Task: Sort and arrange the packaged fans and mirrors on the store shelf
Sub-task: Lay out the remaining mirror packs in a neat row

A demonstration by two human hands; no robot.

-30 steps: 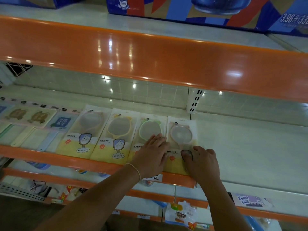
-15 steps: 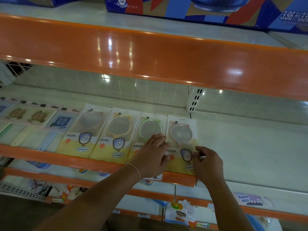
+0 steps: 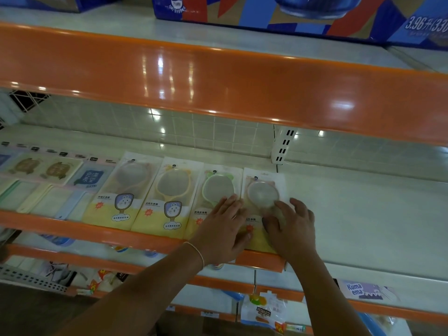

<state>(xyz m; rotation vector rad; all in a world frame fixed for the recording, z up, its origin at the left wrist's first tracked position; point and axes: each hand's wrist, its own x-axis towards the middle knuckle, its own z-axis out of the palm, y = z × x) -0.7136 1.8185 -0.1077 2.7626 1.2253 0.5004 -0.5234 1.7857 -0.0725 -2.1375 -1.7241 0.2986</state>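
Several packaged hand mirrors lie flat in a row on the middle shelf (image 3: 363,214). From the left: a pink-framed pack (image 3: 123,187), a yellow-framed pack (image 3: 167,192), a green-framed pack (image 3: 215,187) and a peach-framed pack (image 3: 263,190) at the right end. My left hand (image 3: 224,229) rests flat with straight fingers on the lower half of the green-framed pack. My right hand (image 3: 289,229) lies on the lower half of the peach-framed pack, fingers spread and lightly bent, hiding the printed label.
Flat packs with turtle prints (image 3: 41,167) and pale packaged items (image 3: 36,197) fill the shelf's left part. An orange shelf lip (image 3: 218,76) overhangs above, with a blue box (image 3: 291,13) on top. Lower shelves hold snack bags (image 3: 264,311).
My right hand has moved from the pack's right edge up onto its lower face, covering the label. My left hand has stayed on the green-framed pack.
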